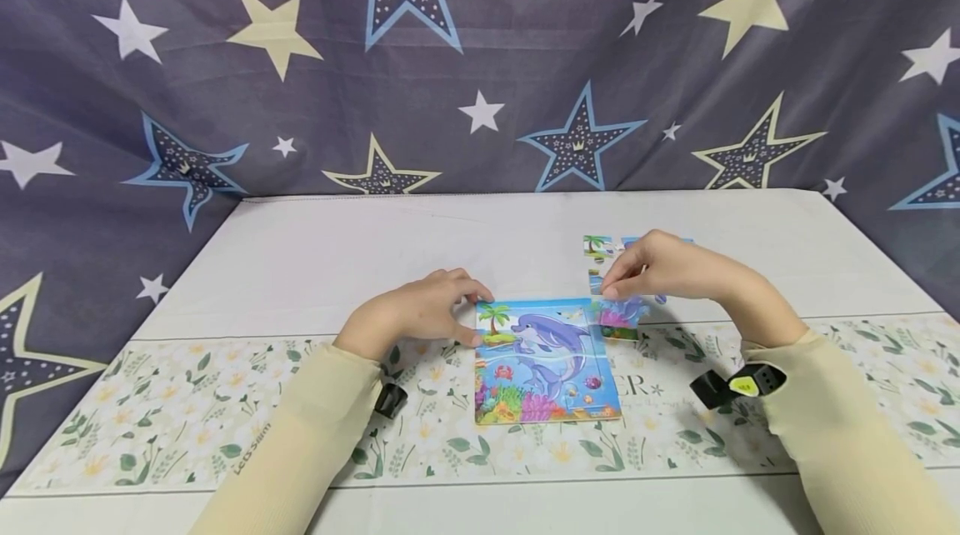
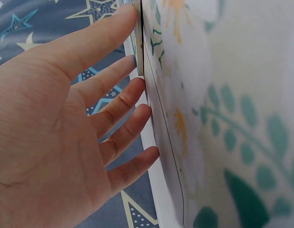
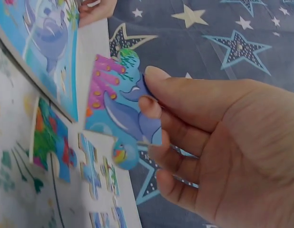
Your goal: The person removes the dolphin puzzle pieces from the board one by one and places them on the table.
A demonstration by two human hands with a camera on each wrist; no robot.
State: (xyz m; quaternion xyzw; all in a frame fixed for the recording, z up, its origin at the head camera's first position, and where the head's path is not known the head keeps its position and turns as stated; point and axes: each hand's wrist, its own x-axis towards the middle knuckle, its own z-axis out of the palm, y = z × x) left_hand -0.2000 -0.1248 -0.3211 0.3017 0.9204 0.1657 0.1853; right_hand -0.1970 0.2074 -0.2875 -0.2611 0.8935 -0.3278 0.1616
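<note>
A dolphin jigsaw puzzle board (image 1: 536,360) lies flat on the table, with a palm tree, coral and a crab in its picture. My left hand (image 1: 431,306) touches its upper left edge with thumb and fingertips; the left wrist view shows the fingers spread and nearly straight. Right of the board, my right hand (image 1: 663,268) pinches a puzzle piece (image 3: 121,102) between thumb and fingers. That piece, tilted above the table in the right wrist view, carries pink coral and part of a purple dolphin.
Loose pieces lie beyond and beside the board's right side: a palm tree piece (image 1: 597,246), a green-and-red piece (image 3: 52,142) and several others, partly hidden by the right hand. A floral strip (image 1: 247,402) crosses the white table. A star-patterned cloth (image 1: 420,102) hangs behind.
</note>
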